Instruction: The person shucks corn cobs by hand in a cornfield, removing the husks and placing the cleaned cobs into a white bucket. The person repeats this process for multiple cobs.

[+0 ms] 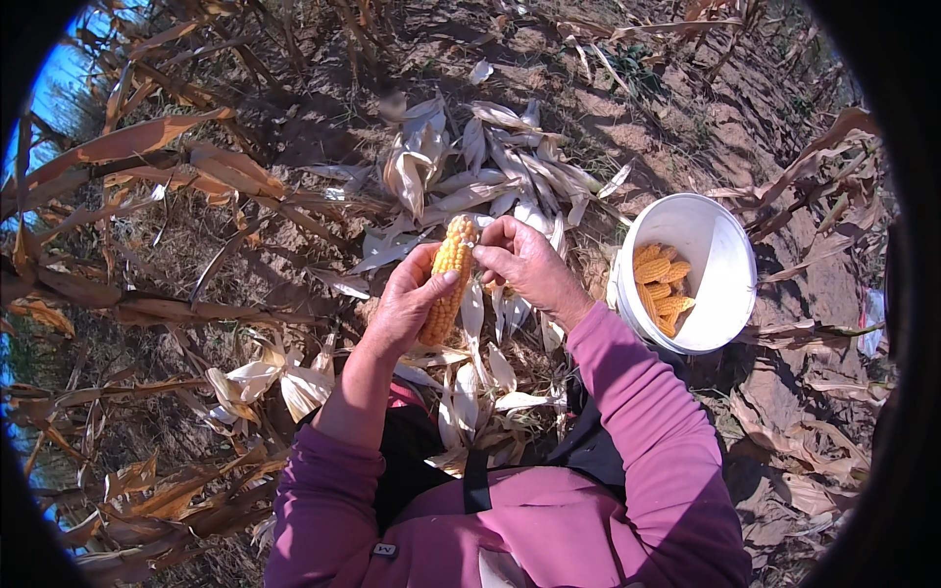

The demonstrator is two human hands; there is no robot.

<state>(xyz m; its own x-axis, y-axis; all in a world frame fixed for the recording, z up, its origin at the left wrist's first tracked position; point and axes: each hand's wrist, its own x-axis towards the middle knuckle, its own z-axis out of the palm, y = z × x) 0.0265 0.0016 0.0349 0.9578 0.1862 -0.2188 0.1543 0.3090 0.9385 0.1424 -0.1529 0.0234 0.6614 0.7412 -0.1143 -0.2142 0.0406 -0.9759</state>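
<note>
A husked yellow ear of corn (451,276) is held nearly upright in front of me, its paler tip pointing away. My left hand (410,294) wraps round its middle, thumb along the near side. Beside the tip, my right hand (524,263) has its thumb and fingers pinched together, touching or almost touching the kernels. Whatever may be between those fingertips is too small to make out. Pale stripped husks (480,176) lie heaped on the ground just beyond my hands.
A white bucket (720,284) stands tilted to my right, with several husked ears (667,284) inside. Dry corn stalks (147,304) lean and lie along the left. More loose husks (284,382) lie near my left forearm. Bare reddish soil (608,108) shows at the far side.
</note>
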